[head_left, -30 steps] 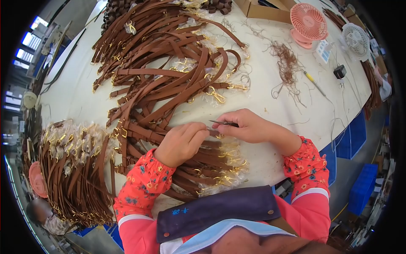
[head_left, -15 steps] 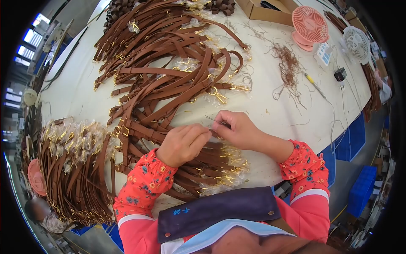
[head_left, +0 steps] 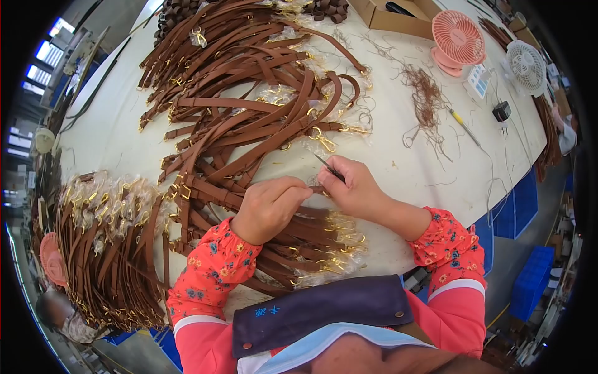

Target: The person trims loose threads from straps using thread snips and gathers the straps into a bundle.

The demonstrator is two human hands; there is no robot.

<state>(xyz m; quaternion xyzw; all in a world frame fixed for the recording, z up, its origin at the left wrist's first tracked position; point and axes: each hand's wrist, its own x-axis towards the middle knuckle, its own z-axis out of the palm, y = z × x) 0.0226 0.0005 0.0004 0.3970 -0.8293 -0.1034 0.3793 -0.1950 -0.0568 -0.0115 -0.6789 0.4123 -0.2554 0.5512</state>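
Between my two hands a short bit of a brown leather strap (head_left: 318,189) shows. My left hand (head_left: 272,209) is closed in a pinch at that strap, its fingertips mostly hiding what they grip. In my right hand (head_left: 352,189) is a slim, dark, pointed tool that looks like thread snips (head_left: 331,167), its tip pointing up and left; the fingers also touch the strap end. Beneath and beside the hands lie brown straps (head_left: 305,240) with gold clasps (head_left: 336,262) in clear plastic wrap. A gold swivel hook (head_left: 322,141) lies just beyond the right hand.
More straps (head_left: 249,112) spread over the white table (head_left: 386,124); a wrapped bundle (head_left: 112,249) hangs over the left edge. At right are a thread heap (head_left: 423,93), a yellow-handled tool (head_left: 458,117), a pink fan (head_left: 458,40) and a carton (head_left: 392,17). Another person (head_left: 68,318) sits at lower left.
The snips have turned in my right hand, from pointing left to tilting upward. My right hand has shifted slightly, and more of the strap end shows between the hands.
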